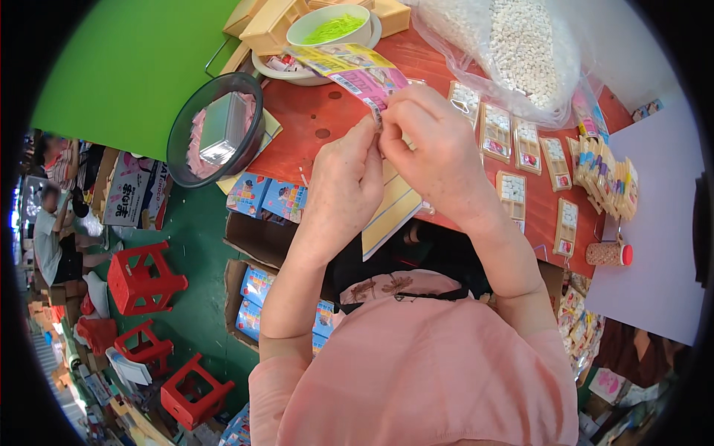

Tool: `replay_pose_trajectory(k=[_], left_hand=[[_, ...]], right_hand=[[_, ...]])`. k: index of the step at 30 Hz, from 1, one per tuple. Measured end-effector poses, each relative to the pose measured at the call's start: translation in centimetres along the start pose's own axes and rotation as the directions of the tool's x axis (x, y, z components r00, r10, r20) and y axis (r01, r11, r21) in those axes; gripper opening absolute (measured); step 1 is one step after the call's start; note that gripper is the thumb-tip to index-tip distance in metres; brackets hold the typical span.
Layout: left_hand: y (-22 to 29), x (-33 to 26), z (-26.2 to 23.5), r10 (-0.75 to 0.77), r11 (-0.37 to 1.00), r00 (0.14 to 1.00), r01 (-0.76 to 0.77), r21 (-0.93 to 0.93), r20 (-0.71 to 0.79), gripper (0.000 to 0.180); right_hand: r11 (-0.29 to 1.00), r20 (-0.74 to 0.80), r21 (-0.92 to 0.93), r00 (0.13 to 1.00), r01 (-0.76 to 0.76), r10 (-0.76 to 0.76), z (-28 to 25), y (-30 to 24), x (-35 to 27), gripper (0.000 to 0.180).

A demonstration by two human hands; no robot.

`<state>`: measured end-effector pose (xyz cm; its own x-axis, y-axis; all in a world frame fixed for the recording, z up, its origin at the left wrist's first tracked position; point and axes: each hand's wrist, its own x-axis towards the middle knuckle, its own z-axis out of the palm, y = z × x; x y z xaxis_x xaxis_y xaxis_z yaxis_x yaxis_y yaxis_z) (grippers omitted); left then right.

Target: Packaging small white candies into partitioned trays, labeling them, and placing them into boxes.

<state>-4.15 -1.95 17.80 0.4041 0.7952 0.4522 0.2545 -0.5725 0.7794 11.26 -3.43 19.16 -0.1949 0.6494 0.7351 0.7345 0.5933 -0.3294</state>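
Above the red table [290, 123], my left hand [346, 182] and my right hand [439, 156] meet fingertip to fingertip. Both pinch the near end of a pink and yellow printed sheet [368, 78], which stretches away toward the bowls. Beneath my hands lies a pale yellow board [390, 204], jutting past the table edge. To the right of my right hand are several small wooden trays [496, 134] filled with white pieces. A white bowl [297, 33] of thin green sticks stands beyond the sheet's far end.
At the left, a dark basin [178, 141] holds pink pieces and clear plastic covers. A large clear bag [520, 52] of white pieces sits far right, near stacked packets [606, 175] and a red-lidded jar [606, 254]. Red stools [141, 279] and blue boxes [256, 286] stand below.
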Motion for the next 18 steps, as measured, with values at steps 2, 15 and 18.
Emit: replay_pose_trajectory(k=[2, 15, 18], left_hand=[[0.5, 0.1, 0.5, 0.017, 0.993, 0.996, -0.027, -0.116, -0.085, 0.014], [0.1, 1.0, 1.4, -0.055, 0.981, 0.998, 0.051, 0.185, 0.016, 0.008], [-0.1, 1.4, 1.6, -0.056, 0.985, 0.996, 0.043, 0.168, 0.075, 0.008]], right_hand=[[0.995, -0.106, 0.071, 0.991, -0.068, 0.075, 0.1, 0.8, 0.2, 0.014], [0.999, 0.184, -0.029, 0.983, 0.036, -0.030, -2.1, 1.4, -0.2, 0.017], [0.993, 0.268, -0.086, 0.962, 0.078, -0.052, -2.8, 1.7, 0.1, 0.020]])
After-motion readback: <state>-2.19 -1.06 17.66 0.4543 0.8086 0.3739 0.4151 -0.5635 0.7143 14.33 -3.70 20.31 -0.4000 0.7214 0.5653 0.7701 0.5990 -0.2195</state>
